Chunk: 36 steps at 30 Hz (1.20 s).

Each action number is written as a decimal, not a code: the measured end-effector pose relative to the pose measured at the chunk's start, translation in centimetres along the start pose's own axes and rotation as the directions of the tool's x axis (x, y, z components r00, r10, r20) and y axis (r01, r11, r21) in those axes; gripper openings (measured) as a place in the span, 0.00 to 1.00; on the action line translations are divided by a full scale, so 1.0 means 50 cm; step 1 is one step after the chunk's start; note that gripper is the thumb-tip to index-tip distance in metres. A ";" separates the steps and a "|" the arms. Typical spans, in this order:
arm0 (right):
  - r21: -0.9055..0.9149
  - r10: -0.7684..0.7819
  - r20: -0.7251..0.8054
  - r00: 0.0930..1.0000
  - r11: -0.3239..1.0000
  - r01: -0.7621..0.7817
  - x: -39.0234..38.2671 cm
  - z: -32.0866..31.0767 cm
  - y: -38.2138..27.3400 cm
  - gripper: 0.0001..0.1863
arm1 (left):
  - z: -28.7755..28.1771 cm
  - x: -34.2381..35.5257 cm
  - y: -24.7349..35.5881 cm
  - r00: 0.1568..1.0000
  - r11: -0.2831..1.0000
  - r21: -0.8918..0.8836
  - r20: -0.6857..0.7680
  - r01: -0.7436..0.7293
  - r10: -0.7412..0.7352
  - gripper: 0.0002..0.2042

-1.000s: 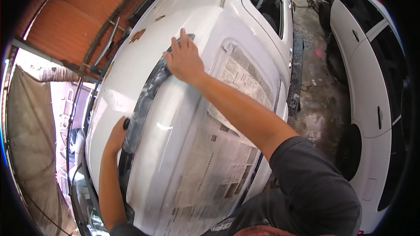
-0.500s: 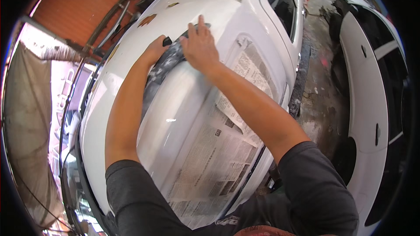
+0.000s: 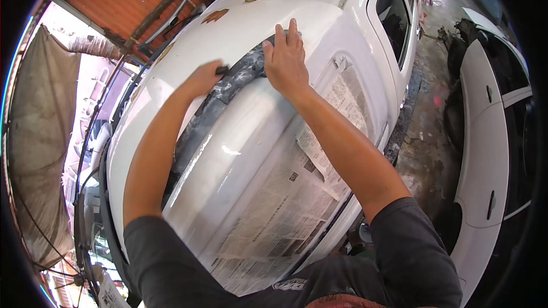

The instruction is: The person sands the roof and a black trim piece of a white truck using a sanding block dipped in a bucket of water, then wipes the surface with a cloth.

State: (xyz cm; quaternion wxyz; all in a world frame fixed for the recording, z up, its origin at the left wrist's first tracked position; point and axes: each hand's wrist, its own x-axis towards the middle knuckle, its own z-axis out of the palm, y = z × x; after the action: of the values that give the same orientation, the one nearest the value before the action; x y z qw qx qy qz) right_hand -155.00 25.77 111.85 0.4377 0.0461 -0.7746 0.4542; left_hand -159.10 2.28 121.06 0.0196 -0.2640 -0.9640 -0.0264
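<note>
**Two Hands Meet on a Dark Strip in the Garage**

A person's left hand (image 3: 204,78), blurred at upper centre of the frame, closes around a small black block (image 3: 222,70) at the left edge of a mottled dark strip (image 3: 214,105). The right hand (image 3: 287,61) rests on the strip's upper end, fingers extended and slightly spread; whether anything lies under its palm, I cannot tell from here. The strip curves lengthwise from lower left to upper right, passing to the right of and below the left hand; the right hand, directly on it, is nearer. Whether the block touches it is unclear.

Counted: two hands, one block, one strip, all at one white vehicle (image 3: 151,108). Farther out are at least two newspaper sheets (image 3: 274,211) at lower centre, at least two brown patches (image 3: 215,16) near the top, one hanging cloth (image 3: 43,137) at left and one other white car (image 3: 485,154) at right.
</note>
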 end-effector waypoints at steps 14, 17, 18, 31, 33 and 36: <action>0.019 0.036 -0.143 0.989 0.999 -0.034 -0.010 0.011 0.010 0.31 | -0.030 -0.286 -0.097 0.978 0.987 0.010 0.135 0.159 -0.159 0.11; 0.051 0.056 -0.116 0.992 0.997 -0.050 0.001 -0.019 0.013 0.28 | -0.049 -0.476 -0.115 0.887 0.896 -0.091 0.219 0.434 -0.407 0.09; 0.028 0.050 -0.094 0.994 0.999 -0.047 0.001 -0.023 0.022 0.26 | -0.049 -0.491 -0.086 0.884 0.899 -0.085 0.244 0.429 -0.399 0.09; -0.024 0.055 -0.375 0.925 0.997 -0.069 -0.011 0.034 0.016 0.26 | -0.034 0.040 0.015 0.963 0.971 0.009 0.129 0.238 -0.237 0.10; 0.016 0.071 -0.291 0.954 0.997 -0.069 -0.005 0.024 0.005 0.27 | -0.028 0.046 0.034 0.956 0.957 0.120 0.096 0.265 -0.277 0.11; 0.132 0.082 -0.192 0.978 0.990 -0.057 -0.017 0.009 -0.002 0.28 | -0.029 -0.035 -0.012 0.912 0.825 -0.398 0.091 0.401 -0.399 0.18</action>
State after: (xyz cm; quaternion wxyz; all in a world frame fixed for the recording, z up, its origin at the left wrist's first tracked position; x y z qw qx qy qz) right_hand -154.71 25.10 111.19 0.4922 0.0013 -0.6986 0.5192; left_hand -157.88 0.78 122.37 -0.0437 -0.0545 -0.9707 -0.2301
